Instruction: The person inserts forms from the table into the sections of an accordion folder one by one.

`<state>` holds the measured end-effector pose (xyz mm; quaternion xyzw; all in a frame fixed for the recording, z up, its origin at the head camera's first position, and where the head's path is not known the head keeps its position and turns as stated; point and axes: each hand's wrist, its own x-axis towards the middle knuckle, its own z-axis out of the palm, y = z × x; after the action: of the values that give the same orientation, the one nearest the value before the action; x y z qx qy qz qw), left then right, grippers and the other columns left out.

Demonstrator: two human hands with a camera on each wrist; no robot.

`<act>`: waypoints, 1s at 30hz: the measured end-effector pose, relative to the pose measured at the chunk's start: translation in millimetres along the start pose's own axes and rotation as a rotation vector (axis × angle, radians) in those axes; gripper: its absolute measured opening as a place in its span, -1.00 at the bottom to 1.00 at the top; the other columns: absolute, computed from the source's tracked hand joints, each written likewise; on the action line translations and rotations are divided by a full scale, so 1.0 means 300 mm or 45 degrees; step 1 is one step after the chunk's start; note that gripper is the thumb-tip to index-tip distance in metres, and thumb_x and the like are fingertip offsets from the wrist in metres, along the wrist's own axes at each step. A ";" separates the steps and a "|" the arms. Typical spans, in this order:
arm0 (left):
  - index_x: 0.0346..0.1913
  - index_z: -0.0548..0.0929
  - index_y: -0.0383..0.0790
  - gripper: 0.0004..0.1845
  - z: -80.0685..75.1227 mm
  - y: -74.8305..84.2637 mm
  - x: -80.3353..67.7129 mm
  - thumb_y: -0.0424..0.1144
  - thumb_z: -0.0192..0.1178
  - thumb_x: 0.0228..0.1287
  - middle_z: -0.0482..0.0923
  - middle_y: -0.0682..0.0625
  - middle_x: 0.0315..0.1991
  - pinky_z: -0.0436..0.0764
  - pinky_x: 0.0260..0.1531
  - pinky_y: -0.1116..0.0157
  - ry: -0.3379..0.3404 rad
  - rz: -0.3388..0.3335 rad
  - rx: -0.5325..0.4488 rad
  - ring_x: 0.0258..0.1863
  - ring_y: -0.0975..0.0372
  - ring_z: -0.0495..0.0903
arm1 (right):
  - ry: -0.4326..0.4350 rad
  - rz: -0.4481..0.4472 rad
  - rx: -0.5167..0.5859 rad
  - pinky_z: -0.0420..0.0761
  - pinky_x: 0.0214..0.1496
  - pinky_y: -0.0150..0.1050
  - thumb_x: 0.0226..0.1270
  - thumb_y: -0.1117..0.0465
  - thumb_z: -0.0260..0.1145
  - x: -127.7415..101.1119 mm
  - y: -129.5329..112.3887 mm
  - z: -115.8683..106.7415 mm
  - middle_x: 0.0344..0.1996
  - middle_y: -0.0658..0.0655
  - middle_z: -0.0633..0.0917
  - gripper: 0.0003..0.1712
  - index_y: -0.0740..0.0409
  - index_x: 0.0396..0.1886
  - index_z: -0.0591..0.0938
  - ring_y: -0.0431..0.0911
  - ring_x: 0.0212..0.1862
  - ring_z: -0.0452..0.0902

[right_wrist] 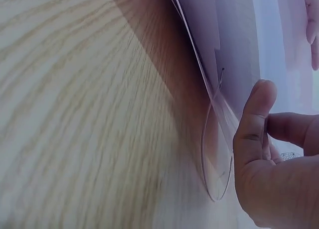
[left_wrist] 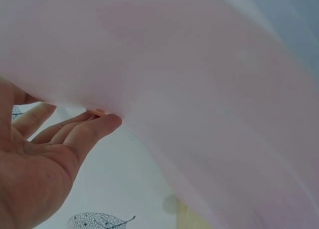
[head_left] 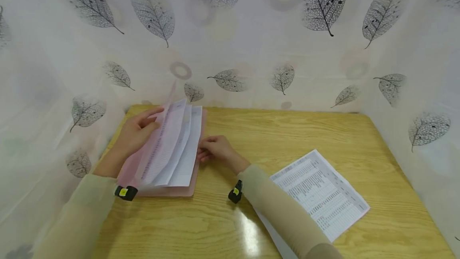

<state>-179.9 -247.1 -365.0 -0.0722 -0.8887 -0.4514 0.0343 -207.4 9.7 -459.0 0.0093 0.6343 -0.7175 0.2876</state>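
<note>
A pink translucent folder [head_left: 198, 171] lies on the left part of the table, its cover [left_wrist: 199, 89] raised at an angle. White printed sheets [head_left: 187, 159] stand fanned inside it. My left hand [head_left: 134, 131] pinches the edge of the raised cover between thumb and fingers; in the left wrist view the cover hides part of that hand. Beside the folder's right edge is my right hand [head_left: 217, 149], fingers bent, thumb close to the index finger. Whether it pinches anything is unclear in the right wrist view. A thin cord loop [right_wrist: 203, 154] hangs from the folder's edge near the thumb.
A printed sheet [head_left: 323, 195] lies askew on the right of the wooden table [head_left: 287, 131], partly under my right forearm. Leaf-patterned curtains [head_left: 251, 43] enclose the table at the back and both sides.
</note>
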 end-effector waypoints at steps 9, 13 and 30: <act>0.51 0.50 -0.16 -0.49 0.002 0.001 0.001 -0.30 0.12 0.57 0.40 -0.23 0.54 0.39 -0.04 0.71 0.004 0.019 -0.005 0.41 -0.29 0.49 | -0.055 -0.015 -0.018 0.73 -0.40 -0.33 0.53 0.39 0.21 -0.003 0.000 0.034 -0.54 0.06 0.71 -0.74 0.57 -0.01 0.66 -0.19 -0.53 0.71; 0.51 0.50 -0.15 -0.49 0.002 0.002 0.001 -0.29 0.12 0.57 0.40 -0.24 0.53 0.40 -0.05 0.71 0.010 0.016 -0.004 0.41 -0.28 0.50 | -0.058 -0.003 -0.009 0.73 -0.40 -0.33 0.52 0.40 0.23 0.002 0.007 0.047 -0.56 0.06 0.72 -0.75 0.57 -0.04 0.67 -0.19 -0.54 0.71; 0.51 0.50 -0.20 -0.50 0.001 0.012 0.000 -0.31 0.12 0.57 0.40 -0.26 0.53 0.41 -0.06 0.71 0.014 0.010 -0.042 0.42 -0.30 0.47 | -0.071 0.011 0.038 0.73 -0.42 -0.35 0.52 0.43 0.24 0.017 0.009 0.080 -0.56 0.09 0.73 -0.83 0.51 -0.17 0.68 -0.18 -0.54 0.72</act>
<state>-179.3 -244.8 -362.2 -0.0737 -0.8808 -0.4661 0.0396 -202.1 -14.4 -458.6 -0.0037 0.6153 -0.7256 0.3081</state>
